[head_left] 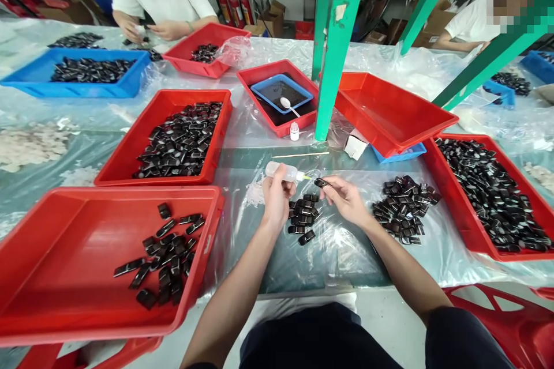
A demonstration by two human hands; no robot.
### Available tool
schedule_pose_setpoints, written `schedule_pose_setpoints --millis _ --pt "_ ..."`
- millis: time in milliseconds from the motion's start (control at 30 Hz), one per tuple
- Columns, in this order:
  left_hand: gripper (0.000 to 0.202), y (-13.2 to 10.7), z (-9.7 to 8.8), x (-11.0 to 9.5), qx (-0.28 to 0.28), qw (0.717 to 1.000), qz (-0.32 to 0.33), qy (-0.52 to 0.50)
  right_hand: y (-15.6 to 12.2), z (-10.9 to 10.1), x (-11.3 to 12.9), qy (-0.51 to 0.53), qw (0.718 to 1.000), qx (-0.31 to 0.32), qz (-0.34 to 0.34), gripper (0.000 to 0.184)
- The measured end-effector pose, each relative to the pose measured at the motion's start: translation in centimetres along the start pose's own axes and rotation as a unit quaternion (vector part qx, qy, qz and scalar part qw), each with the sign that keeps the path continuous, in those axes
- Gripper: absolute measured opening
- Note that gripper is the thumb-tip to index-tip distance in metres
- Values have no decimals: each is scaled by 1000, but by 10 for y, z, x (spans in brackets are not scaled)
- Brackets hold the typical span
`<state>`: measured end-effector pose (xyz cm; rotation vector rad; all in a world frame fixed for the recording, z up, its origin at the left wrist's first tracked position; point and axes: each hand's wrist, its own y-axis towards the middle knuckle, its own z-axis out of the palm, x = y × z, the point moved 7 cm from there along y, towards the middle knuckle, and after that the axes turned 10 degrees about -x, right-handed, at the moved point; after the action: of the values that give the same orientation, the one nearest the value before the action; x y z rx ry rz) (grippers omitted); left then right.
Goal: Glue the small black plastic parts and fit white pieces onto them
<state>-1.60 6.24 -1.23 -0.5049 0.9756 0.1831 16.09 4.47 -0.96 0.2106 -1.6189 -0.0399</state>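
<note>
My left hand (277,196) is wrapped round a small clear squeeze bottle (277,170) with a thin yellow-green needle tip, which points to the right. Pinched in the fingers of my right hand (345,199) is a small glossy black plastic piece (321,183), close to the needle tip; whether they touch I cannot tell. Below and between my hands lies a small group of similar black pieces (304,216) on the plastic-covered table. A larger heap of black pieces (404,210) lies beside my right forearm.
Red trays of black pieces stand left (99,184) and right (489,251); another (56,242) sits near left. Ahead are a green post (329,69), a thin stick (300,155), a small white bottle (295,131) and a blue tray (259,90) with a white spoon (285,103). Two people work across the table.
</note>
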Motion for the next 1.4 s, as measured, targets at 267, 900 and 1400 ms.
schedule_pose_setpoints --millis 267,900,1400 --pt "52 0 -1 0 -4 1000 -3 8 1 -1 -2 32 999 -2 3 46" --pt "54 3 -1 0 11 999 32 40 2 -2 -4 13 1000 -8 2 50" --pt "54 2 0 -2 14 997 50 62 -1 -3 -3 -18 1000 -6 8 54"
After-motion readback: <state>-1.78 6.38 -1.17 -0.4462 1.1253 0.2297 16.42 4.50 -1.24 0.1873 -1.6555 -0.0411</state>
